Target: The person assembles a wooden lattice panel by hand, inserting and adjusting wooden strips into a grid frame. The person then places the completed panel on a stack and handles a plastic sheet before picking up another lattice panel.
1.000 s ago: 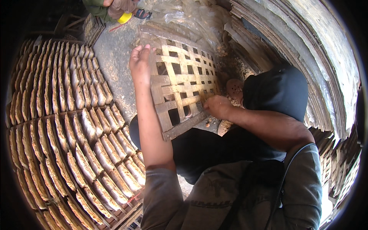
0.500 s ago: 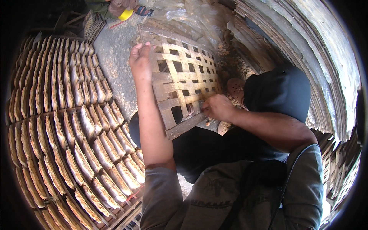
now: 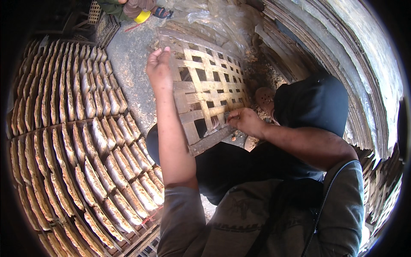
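A woven bamboo lattice tray [image 3: 209,86] with a wooden frame is propped at a slant above my knees. My left hand [image 3: 161,70] is closed on its far left edge, thumb along the frame. At the near side, my right hand [image 3: 246,122] pinches with thumb and forefinger at the lattice next to the frame bar. Whether something small lies between those fingertips I cannot make out. Through the tray's square gaps the floor and part of a foot show.
Stacked slatted racks [image 3: 124,156] with rows of pale, brown-edged slabs fill the left. Thin sheets [image 3: 368,81] stand stacked at the right. Crumpled clear plastic [image 3: 214,17] lies at the back. Another person's sandalled foot [image 3: 162,13] is beside a yellow object [image 3: 142,17].
The view has shifted slightly, so most things sit a little further right. Both hands keep their places on the lattice tray, with the right fingers slightly moved.
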Demonstrator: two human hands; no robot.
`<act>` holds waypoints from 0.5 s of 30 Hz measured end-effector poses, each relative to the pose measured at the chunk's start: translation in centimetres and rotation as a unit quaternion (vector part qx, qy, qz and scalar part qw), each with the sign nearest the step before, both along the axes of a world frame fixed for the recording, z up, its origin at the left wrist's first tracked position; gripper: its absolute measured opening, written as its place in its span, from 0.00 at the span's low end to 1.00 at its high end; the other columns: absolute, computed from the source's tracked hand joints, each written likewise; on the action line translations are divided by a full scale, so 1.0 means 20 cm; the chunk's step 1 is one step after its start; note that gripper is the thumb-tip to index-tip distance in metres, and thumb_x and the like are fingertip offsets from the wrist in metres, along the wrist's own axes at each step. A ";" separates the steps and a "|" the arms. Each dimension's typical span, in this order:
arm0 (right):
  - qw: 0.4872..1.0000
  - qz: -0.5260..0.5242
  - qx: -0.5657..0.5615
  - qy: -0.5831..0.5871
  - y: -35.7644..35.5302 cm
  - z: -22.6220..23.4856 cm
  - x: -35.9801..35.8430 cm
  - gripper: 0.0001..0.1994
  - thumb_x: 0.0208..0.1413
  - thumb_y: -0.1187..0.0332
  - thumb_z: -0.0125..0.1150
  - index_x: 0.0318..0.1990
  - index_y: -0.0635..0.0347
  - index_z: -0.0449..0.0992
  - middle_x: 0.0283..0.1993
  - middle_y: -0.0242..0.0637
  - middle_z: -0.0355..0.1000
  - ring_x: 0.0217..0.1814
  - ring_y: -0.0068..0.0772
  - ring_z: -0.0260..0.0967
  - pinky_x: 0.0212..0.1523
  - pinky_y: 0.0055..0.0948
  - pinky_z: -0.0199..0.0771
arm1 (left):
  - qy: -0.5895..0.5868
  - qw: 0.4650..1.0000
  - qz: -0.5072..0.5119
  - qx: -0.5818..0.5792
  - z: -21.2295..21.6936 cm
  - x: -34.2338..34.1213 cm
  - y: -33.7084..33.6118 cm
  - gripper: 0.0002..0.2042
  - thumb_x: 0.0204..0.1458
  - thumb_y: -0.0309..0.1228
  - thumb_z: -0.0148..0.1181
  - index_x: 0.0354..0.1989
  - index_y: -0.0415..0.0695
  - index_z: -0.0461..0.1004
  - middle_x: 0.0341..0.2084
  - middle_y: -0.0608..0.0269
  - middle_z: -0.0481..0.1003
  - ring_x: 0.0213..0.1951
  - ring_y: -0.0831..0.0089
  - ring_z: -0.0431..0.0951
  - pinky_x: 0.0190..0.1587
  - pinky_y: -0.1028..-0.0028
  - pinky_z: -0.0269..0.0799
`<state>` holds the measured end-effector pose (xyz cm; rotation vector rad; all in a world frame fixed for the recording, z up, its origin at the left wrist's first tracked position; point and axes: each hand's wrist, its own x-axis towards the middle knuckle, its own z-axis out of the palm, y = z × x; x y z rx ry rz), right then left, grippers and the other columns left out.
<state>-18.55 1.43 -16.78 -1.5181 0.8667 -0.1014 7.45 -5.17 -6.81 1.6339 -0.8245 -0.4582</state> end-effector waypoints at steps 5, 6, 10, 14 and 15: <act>0.992 -0.025 0.093 -0.075 0.02 -0.01 0.01 0.10 0.55 0.64 0.61 0.40 0.59 0.83 0.33 0.40 0.78 0.35 0.30 0.73 0.42 0.31 0.73 | -0.017 1.000 0.005 0.006 0.06 -0.08 -0.01 0.12 0.57 0.32 0.63 0.42 0.34 0.75 0.33 0.64 0.77 0.36 0.80 0.72 0.44 0.79 0.68; 0.992 -0.028 0.099 -0.073 0.02 0.00 0.01 0.10 0.55 0.65 0.62 0.40 0.59 0.83 0.32 0.39 0.78 0.35 0.28 0.72 0.42 0.31 0.73 | -0.022 1.000 0.011 0.011 0.08 -0.10 0.00 0.12 0.57 0.32 0.63 0.42 0.34 0.75 0.33 0.64 0.77 0.36 0.80 0.72 0.44 0.79 0.68; 0.974 -0.055 0.171 -0.139 0.05 0.04 0.06 0.09 0.54 0.65 0.65 0.40 0.57 0.84 0.33 0.39 0.78 0.37 0.26 0.73 0.42 0.30 0.73 | -0.029 0.999 0.010 0.010 0.04 -0.05 -0.02 0.12 0.57 0.32 0.63 0.42 0.34 0.76 0.34 0.63 0.78 0.37 0.79 0.72 0.44 0.78 0.68; 0.986 -0.046 0.092 -0.133 0.02 0.08 0.08 0.11 0.52 0.62 0.68 0.39 0.57 0.84 0.34 0.43 0.79 0.37 0.34 0.77 0.43 0.35 0.74 | -0.014 1.000 0.017 0.017 0.05 -0.07 -0.06 0.13 0.57 0.32 0.64 0.42 0.34 0.76 0.34 0.62 0.78 0.38 0.79 0.73 0.45 0.78 0.68; 0.996 -0.030 0.036 -0.080 -0.02 0.13 0.08 0.11 0.52 0.61 0.68 0.39 0.57 0.84 0.34 0.44 0.79 0.38 0.37 0.77 0.44 0.36 0.74 | -0.008 0.999 0.023 0.023 0.05 -0.07 -0.07 0.13 0.57 0.32 0.64 0.42 0.34 0.76 0.35 0.62 0.78 0.38 0.79 0.73 0.45 0.78 0.68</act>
